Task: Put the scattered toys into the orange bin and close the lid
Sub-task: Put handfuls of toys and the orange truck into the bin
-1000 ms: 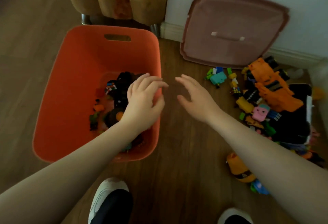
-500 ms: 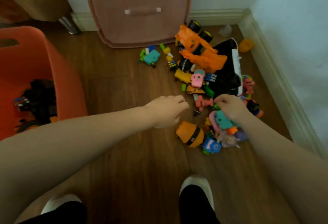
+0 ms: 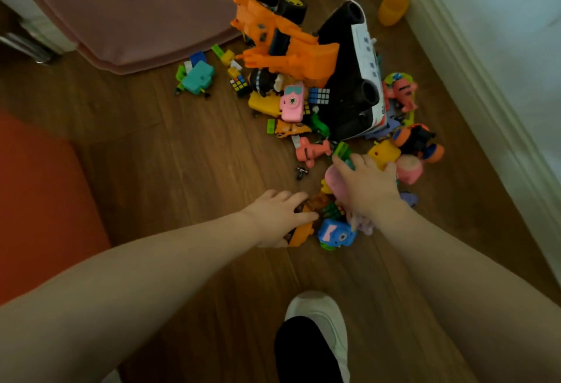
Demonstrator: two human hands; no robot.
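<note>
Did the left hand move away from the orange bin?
Yes. The left hand left the orange bin and went right, onto the orange toy in the pile.

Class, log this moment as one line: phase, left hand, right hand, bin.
phase: gathering | left hand: on orange toy | right hand: on pink toy | orange bin: at left

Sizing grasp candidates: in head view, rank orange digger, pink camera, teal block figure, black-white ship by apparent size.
1. Black-white ship and orange digger: both largest, overlapping, too close to rank.
2. Teal block figure.
3. Pink camera, slightly smaller than the figure; both lie at similar depth.
</note>
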